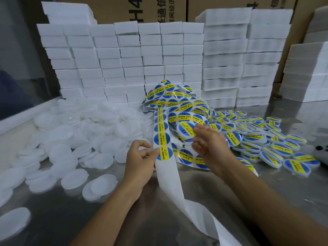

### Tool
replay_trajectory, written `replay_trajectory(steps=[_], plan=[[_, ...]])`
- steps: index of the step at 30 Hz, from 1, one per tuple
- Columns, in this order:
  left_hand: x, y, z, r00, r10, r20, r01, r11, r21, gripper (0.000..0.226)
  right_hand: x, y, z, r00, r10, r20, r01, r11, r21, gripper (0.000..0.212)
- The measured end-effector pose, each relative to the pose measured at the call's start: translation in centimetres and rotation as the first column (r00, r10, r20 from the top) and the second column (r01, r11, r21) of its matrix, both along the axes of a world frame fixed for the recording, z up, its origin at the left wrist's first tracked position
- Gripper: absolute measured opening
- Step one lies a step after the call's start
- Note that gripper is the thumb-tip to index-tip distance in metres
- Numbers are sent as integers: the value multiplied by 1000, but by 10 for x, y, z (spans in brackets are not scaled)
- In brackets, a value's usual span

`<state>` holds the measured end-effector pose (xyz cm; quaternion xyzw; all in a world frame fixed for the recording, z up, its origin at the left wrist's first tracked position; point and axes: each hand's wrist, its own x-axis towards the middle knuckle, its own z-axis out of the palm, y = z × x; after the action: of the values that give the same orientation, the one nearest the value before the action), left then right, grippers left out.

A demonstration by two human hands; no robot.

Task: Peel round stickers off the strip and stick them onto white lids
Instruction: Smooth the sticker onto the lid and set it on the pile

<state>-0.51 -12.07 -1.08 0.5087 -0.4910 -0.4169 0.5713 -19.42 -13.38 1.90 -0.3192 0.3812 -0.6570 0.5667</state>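
Observation:
A white backing strip (170,176) carrying round blue-and-yellow stickers runs from a tangled heap (179,102) down towards me, its lower part bare. My left hand (140,160) pinches the strip's left edge beside the lowest sticker (164,153). My right hand (209,142) holds a white lid (185,131) by its rim above the table; a blue-and-yellow sticker sits on the lid's face.
A pile of plain white lids (74,135) covers the steel table (124,219) on the left. Several stickered lids (262,139) lie heaped on the right. Stacks of white foam blocks (142,59) and cardboard boxes (142,9) wall the back.

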Motion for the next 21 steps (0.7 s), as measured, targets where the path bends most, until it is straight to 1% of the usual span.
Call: replay_trajectory(steps=[2,3,5,8,11,13,15,16,17,19,21], plan=[[0,1,1,999,32,18,-32,999,-20,6,-17,-5,2,982,-177,-62,176,984,-15,11],[0,2,1,999,31,26,-31,999,-22,4,-25,-7,2,970,-236,-58,236,972,-18,13],[-1,4,1,1000,5,16,-4,1000,-13,9,-41,-10,2,956,-292,-10,292,956,-22,19],[-2,6,4,999,-39,-16,39,999,9,20,-59,-14,2,944,-308,118,312,950,-22,29],[-3,8,6,993,-104,-51,105,994,23,41,-70,-18,3,935,-280,219,290,957,-13,39],[-4,10,6,987,-147,-58,148,989,10,52,-75,-21,2,932,-252,259,264,964,-11,37],[-4,10,6,986,-159,-38,159,987,-15,59,-78,-23,2,933,-229,276,244,970,-20,28],[-4,9,6,987,-157,-30,156,987,-24,59,-79,-23,2,931,-223,289,239,971,-21,28],[-4,9,6,988,-153,-29,152,988,-25,58,-80,-24,2,927,-225,300,241,970,-16,33],[-4,8,5,988,-152,-40,152,988,-18,52,-80,-23,4,916,-266,301,275,961,10,38],[-4,8,4,989,-145,-36,144,989,-9,44,-77,-21,8,907,-341,249,343,939,35,26]])
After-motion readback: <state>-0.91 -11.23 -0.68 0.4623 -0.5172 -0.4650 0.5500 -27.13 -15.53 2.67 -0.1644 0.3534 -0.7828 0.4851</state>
